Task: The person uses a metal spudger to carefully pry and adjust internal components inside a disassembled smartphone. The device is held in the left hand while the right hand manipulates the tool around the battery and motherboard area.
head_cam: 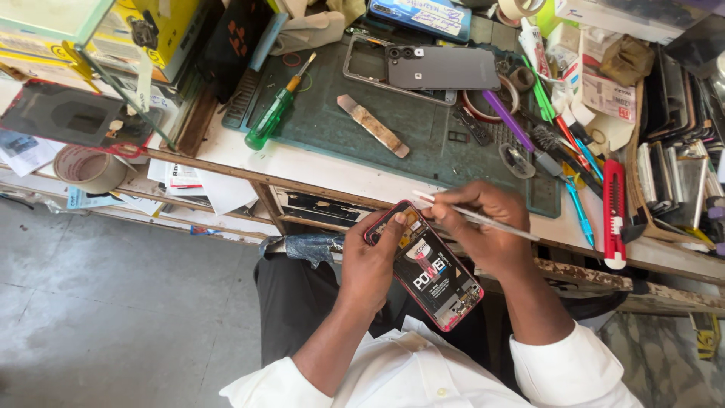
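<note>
The left hand (370,264) is gripping an opened phone (427,266) over the lap, back already off, battery still seated; the right hand (483,227) is pinching a thin tool (476,217), its tip touching the phone's top edge

The left hand (371,266) covers one long edge of the opened red-framed phone (427,266); its small internal parts are too fine to tell.
</note>
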Demonstrator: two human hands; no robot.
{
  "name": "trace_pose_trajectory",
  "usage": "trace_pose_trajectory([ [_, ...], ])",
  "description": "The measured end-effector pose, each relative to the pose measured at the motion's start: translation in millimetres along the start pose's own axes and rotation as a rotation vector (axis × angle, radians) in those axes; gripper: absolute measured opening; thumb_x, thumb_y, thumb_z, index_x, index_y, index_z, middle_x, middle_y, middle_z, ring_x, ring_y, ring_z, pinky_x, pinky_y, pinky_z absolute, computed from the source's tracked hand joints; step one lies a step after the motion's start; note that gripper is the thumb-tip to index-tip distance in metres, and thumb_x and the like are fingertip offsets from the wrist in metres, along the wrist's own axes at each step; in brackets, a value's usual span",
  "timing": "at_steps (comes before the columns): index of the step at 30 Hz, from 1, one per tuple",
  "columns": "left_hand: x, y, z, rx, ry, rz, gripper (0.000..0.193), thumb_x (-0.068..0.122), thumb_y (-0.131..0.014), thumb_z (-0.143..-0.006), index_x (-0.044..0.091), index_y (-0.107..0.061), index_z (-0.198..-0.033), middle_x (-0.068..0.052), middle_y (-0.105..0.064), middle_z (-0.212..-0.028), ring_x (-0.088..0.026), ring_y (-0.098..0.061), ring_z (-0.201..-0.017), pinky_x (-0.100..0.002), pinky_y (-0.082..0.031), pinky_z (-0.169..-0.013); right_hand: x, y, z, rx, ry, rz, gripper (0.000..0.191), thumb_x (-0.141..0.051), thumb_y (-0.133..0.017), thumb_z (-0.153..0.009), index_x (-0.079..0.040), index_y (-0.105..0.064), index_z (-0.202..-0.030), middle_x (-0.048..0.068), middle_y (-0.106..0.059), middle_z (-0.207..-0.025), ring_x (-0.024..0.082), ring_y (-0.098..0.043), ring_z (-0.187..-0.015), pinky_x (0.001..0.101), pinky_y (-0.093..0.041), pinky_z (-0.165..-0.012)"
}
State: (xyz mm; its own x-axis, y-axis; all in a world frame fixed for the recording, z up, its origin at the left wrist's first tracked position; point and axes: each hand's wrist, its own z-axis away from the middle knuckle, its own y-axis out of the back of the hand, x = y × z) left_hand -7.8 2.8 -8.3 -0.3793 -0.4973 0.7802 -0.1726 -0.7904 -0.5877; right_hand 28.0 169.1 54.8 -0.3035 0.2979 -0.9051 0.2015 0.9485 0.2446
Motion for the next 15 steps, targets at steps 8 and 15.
trace_pose_trajectory([
  [8, 25, -7, 23, 0.001, -0.136, -0.333, 0.026, 0.022, -0.068, -0.098, -0.002, -0.075, -0.105, -0.001, -0.070, -0.079, -0.004, -0.058, -0.071, -0.023, -0.049, -0.062, -22, -2, -4, -0.025, -0.034, 0.157, 0.020, -0.014, -0.074, -0.094, 0.000, -0.074, -0.109, 0.009, -0.077, -0.093, 0.012, -0.070, -0.078, 0.0244, -0.056, -0.069],
  [15, 46, -15, 45, -0.042, -0.424, -0.585, 0.015, 0.012, -0.070, -0.096, -0.001, -0.073, -0.100, -0.008, -0.065, -0.071, -0.012, -0.057, -0.062, -0.027, -0.047, -0.057, -62, -9, -3, -0.090, 0.176, 0.431, 0.017, -0.007, -0.081, -0.087, -0.003, -0.075, -0.103, 0.008, -0.073, -0.085, 0.012, -0.069, -0.069, 0.0243, -0.051, -0.059],
])
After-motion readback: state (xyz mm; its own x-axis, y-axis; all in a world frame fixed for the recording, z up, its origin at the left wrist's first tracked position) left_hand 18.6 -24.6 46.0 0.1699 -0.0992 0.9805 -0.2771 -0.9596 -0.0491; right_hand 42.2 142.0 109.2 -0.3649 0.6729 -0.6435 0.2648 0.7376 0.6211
